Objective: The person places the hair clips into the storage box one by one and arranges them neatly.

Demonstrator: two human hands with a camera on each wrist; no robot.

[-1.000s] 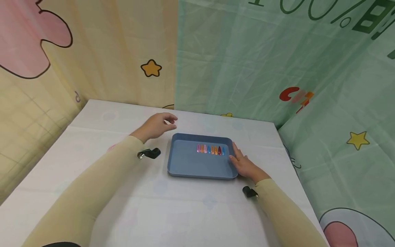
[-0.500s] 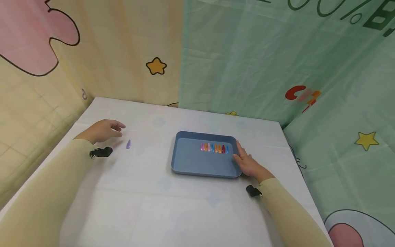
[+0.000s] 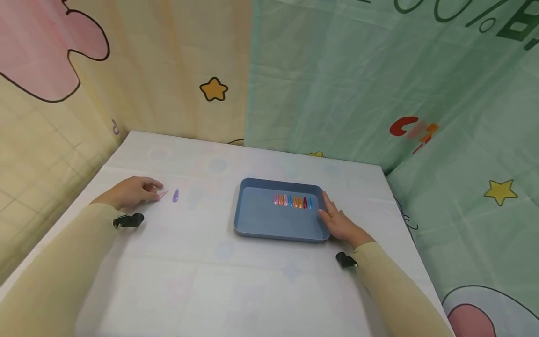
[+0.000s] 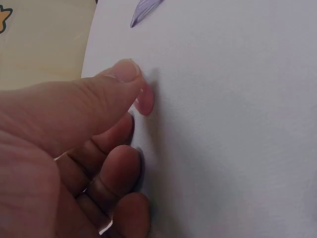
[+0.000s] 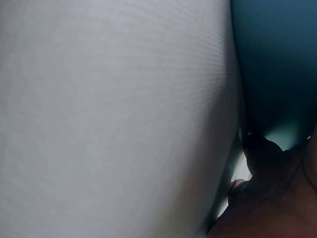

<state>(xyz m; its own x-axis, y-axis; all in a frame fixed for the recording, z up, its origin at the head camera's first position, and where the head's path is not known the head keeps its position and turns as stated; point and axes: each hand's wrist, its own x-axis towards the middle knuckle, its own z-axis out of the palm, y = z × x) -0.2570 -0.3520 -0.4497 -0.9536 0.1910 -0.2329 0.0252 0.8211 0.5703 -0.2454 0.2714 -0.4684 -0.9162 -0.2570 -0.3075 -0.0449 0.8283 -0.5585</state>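
Note:
At the left of the table, my left hand [image 3: 132, 193] pinches a pink snap hair clip [image 4: 144, 101] between thumb and fingers, close to the cloth. Just to its right lies a purple snap hair clip [image 3: 175, 195], whose tip also shows at the top of the left wrist view. My right hand [image 3: 340, 225] holds the right rim of a blue-grey tray [image 3: 269, 227], thumb over the edge and fingers along the outside. Inside the tray, several hair clips [image 3: 295, 201] in pink, orange, blue and red stand side by side in a row.
A white cloth [image 3: 202, 281] covers the table. Behind it hang a yellow curtain [image 3: 168, 70] and a green curtain [image 3: 320, 84] with printed figures. Black wrist cameras [image 3: 130, 220] sit on both sleeves.
My left hand has moved from beside the tray to the far left, then lowered and picked up the pink hair clip. My right hand has stayed on the tray.

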